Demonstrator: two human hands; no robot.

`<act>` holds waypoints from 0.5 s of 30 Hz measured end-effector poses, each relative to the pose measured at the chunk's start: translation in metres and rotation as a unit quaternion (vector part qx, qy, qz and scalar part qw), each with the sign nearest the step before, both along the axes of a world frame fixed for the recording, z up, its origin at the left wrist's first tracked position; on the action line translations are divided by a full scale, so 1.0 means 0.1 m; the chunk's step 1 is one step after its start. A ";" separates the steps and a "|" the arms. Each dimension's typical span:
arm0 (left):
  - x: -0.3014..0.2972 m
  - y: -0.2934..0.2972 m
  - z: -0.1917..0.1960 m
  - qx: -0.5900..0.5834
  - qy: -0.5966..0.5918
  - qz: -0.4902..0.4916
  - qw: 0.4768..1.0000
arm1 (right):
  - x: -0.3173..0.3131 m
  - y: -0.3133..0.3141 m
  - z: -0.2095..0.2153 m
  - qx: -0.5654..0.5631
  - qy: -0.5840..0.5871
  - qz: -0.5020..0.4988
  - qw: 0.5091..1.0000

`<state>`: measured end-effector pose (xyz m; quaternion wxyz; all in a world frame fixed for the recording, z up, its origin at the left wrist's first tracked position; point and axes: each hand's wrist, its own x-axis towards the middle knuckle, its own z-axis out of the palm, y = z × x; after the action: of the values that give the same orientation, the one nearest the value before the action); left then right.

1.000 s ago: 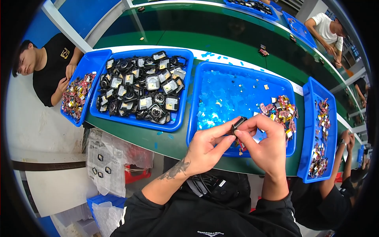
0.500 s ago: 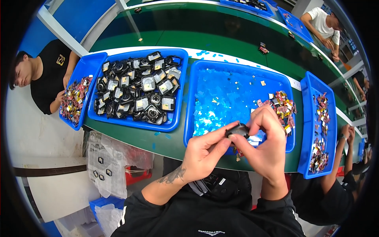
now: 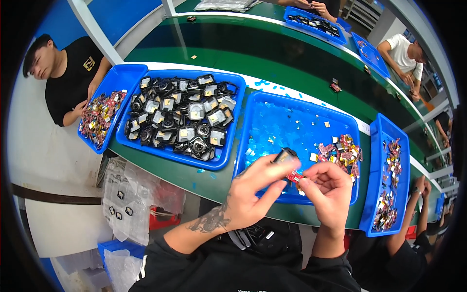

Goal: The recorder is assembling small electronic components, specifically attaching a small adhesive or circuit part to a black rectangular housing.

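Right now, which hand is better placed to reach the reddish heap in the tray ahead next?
Probably the right hand: it is nearer the reddish heap and seems to pinch a small red part. The left hand is farther off, holding a dark casing.

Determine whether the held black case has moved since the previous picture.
Yes: against the blue tray beneath, the black case has shifted forward and slightly left.

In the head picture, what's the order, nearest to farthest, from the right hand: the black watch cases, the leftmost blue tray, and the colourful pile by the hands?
1. Colourful pile: just beyond the right hand.
2. Black watch cases: off to the left.
3. Leftmost blue tray: even farther left.
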<state>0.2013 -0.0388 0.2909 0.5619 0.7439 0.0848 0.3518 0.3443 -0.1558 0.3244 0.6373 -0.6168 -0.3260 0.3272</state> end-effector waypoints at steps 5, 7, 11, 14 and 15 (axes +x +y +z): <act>-0.02 0.09 0.09 0.193 0.036 0.093 0.976 | 0.02 0.04 0.02 0.031 0.060 0.091 0.994; -0.04 0.11 0.10 0.249 0.028 0.108 0.962 | 0.06 0.06 0.00 0.050 0.077 0.097 0.991; -0.08 0.07 0.12 0.223 0.030 0.100 0.969 | 0.16 0.07 -0.06 0.062 0.139 0.148 0.977; -0.12 0.01 0.09 0.015 0.065 0.001 0.998 | 0.18 0.06 -0.09 0.059 0.170 0.171 0.969; -0.11 -0.06 0.05 -0.189 0.051 -0.041 0.980 | 0.17 0.03 -0.09 0.045 0.185 0.158 0.969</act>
<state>0.1906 -0.0444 0.2955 0.7011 0.6441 0.1481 0.2678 0.3611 -0.1528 0.3151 0.6538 -0.4573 -0.3099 0.5171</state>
